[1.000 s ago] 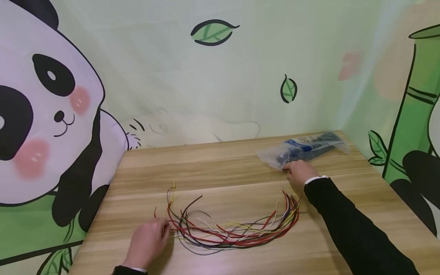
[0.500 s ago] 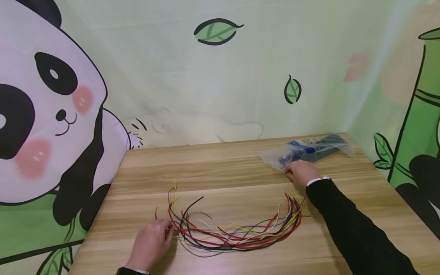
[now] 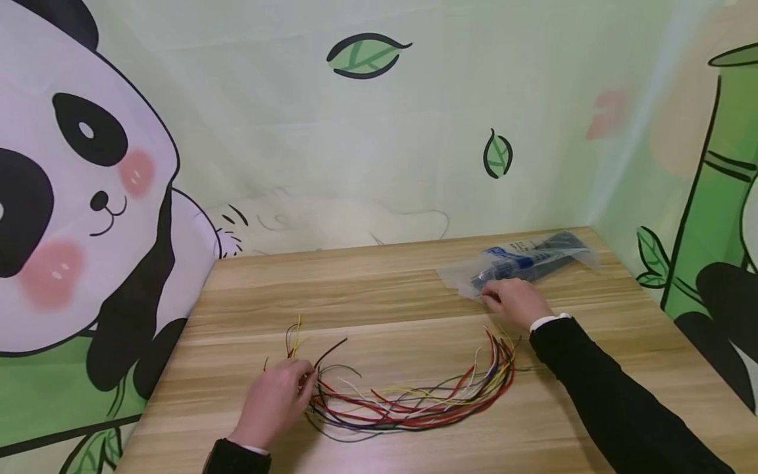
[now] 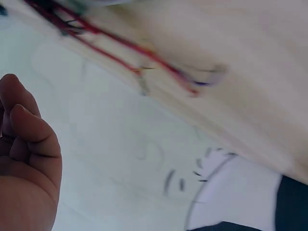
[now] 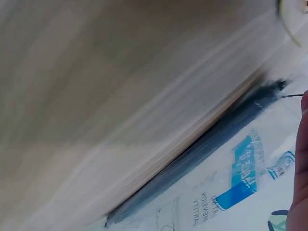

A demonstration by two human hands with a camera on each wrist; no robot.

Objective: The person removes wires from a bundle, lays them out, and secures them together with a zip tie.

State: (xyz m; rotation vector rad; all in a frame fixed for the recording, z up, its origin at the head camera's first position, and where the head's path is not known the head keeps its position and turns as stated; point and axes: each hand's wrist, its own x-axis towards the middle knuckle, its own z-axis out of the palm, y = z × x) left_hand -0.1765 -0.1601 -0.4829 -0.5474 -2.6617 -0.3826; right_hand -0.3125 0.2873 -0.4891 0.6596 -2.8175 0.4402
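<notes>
A loose curved bundle of red, black, yellow, white and grey wires (image 3: 414,413) lies on the wooden table. My left hand (image 3: 275,398) is over its left part with fingers bent; its body covers the wires there, so contact is unclear. In the left wrist view, curled fingers (image 4: 36,127) appear at the edge, the thumb hidden. My right hand (image 3: 518,303) is at the near left end of a clear plastic bag (image 3: 539,253) with blue print. Its fingertips pinch a thin dark strip, apparently a cable tie (image 5: 290,96), running to the dark bundle in the bag (image 5: 202,149).
The wooden table (image 3: 379,289) meets a printed backdrop (image 3: 426,131) with panda, leaf and bamboo drawings along its far edge. The bag rests at the back right, behind the wires.
My left hand has shifted right and slightly up, over the left part of the wires, which stay put. The right hand stays at the bag, which has edged slightly left and nearer.
</notes>
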